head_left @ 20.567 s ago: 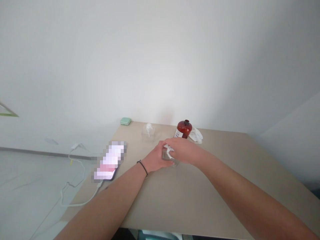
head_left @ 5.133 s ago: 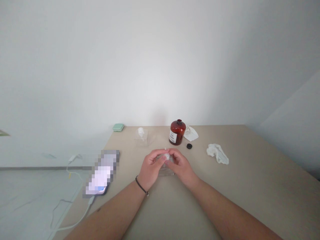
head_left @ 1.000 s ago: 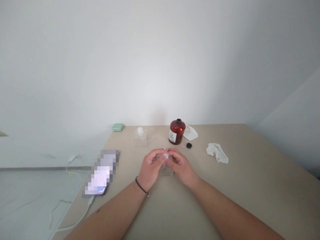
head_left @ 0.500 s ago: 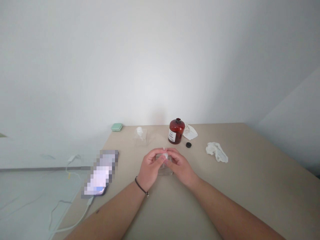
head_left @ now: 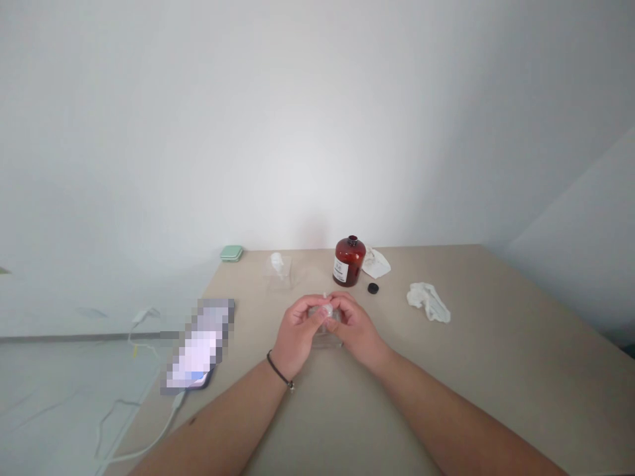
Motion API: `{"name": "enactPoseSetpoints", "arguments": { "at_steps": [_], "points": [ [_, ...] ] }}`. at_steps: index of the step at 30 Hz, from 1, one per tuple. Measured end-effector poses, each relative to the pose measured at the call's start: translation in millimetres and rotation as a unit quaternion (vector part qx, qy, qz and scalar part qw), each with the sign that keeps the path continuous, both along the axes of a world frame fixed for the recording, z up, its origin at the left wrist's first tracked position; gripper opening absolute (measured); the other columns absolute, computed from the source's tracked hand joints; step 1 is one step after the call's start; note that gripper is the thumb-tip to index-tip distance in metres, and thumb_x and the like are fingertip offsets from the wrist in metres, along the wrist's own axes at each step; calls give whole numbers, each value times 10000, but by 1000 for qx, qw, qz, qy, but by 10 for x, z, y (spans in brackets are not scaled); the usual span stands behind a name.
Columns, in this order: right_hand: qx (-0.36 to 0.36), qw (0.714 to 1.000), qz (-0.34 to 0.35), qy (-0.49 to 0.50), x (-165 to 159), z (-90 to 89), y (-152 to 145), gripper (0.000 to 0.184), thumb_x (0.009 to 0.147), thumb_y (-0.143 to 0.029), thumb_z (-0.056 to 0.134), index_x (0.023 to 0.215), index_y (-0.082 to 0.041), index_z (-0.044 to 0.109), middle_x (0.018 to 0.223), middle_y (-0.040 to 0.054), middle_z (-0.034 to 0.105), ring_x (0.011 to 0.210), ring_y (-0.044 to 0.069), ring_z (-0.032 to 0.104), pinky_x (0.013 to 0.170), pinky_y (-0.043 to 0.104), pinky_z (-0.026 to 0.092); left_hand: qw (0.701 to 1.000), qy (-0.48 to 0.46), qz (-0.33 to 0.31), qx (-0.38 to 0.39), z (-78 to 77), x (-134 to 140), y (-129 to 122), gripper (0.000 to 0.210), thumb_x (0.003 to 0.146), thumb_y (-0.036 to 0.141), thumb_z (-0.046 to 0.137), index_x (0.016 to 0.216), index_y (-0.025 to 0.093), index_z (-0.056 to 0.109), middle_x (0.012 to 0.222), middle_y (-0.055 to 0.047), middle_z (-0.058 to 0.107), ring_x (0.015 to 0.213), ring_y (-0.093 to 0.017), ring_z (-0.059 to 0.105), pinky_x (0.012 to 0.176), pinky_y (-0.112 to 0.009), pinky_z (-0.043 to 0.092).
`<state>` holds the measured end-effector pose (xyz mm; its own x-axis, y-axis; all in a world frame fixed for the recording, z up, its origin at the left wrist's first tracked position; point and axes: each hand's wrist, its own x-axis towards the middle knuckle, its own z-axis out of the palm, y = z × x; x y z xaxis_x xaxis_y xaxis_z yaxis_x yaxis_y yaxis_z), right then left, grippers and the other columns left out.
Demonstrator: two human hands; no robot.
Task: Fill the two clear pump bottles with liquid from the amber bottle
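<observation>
Close together at the middle of the table, my left hand (head_left: pixel 296 330) and my right hand (head_left: pixel 358 330) are both closed, thumbs and fingers meeting around a small whitish piece (head_left: pixel 327 309). It sits at the top of a clear box-shaped container (head_left: pixel 326 340), partly hidden behind my hands. A tiny white tip pokes up between the fingertips. I cannot make out exactly what the piece is. Beyond my hands stands an uncapped reddish-brown bottle (head_left: pixel 349 263) with a white label. A black cap (head_left: pixel 373 288) lies on the table to its right.
At the back left are a green case (head_left: pixel 231 253) and a clear box (head_left: pixel 278 276) with something white on it. A phone (head_left: pixel 198 347) with a white cable lies left. Crumpled white tissue (head_left: pixel 429 303) lies right; another tissue (head_left: pixel 377 263) is behind the bottle.
My hands keep almost the same hold, with only a slight shift of the fingers. The view has moved very slightly; the objects on the table stay in place.
</observation>
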<state>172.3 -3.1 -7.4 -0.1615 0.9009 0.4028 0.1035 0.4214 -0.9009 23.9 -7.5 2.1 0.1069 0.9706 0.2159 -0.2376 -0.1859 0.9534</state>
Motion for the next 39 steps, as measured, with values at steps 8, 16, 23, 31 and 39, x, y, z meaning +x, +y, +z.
{"name": "enactPoseSetpoints", "arguments": {
  "at_steps": [8, 16, 23, 31, 39],
  "points": [
    [-12, 999, 52, -12, 46, -56, 0, 386, 875, -524, 634, 1185, -299, 676, 1246, 71, 596, 1218, 252, 541, 1091, 448, 382, 999, 5, -19, 31, -31, -34, 16, 165, 876, 344, 651, 927, 215, 741, 1124, -59, 687, 1098, -215, 612, 998, -329, 436],
    [9, 998, 41, -35, 58, 11, -1, 300, 882, -493, 637, 1060, -266, 719, 1127, 70, 616, 1103, 237, 584, 1020, 418, 444, 995, 77, -14, 61, -1, -51, 13, 271, 898, 365, 615, 1122, 247, 712, 1265, -74, 595, 1251, -232, 520, 1110, -370, 364],
    [35, 996, 20, -79, 65, 55, 14, 329, 876, -494, 642, 1082, -253, 729, 1118, 88, 662, 1085, 255, 610, 982, 434, 458, 990, 118, -30, 66, 55, -54, -9, 256, 896, 411, 603, 998, 220, 742, 1268, -97, 574, 1271, -262, 509, 1099, -401, 387],
    [47, 993, -52, -93, -9, 45, -49, 280, 844, -443, 689, 1025, -235, 734, 1098, 96, 668, 1070, 273, 610, 969, 445, 469, 989, 118, -22, 87, 50, -47, -11, 239, 911, 381, 589, 997, 214, 737, 1225, -96, 579, 1262, -255, 512, 1104, -398, 376],
    [44, 994, 71, -75, 57, 29, 26, 360, 917, -493, 582, 1184, -274, 687, 1268, 88, 587, 1233, 250, 541, 1059, 433, 430, 989, 121, 6, 80, 52, -2, -60, 235, 909, 398, 591, 973, 222, 731, 1240, -95, 554, 1302, -258, 471, 1130, -404, 346]
  ]
}}
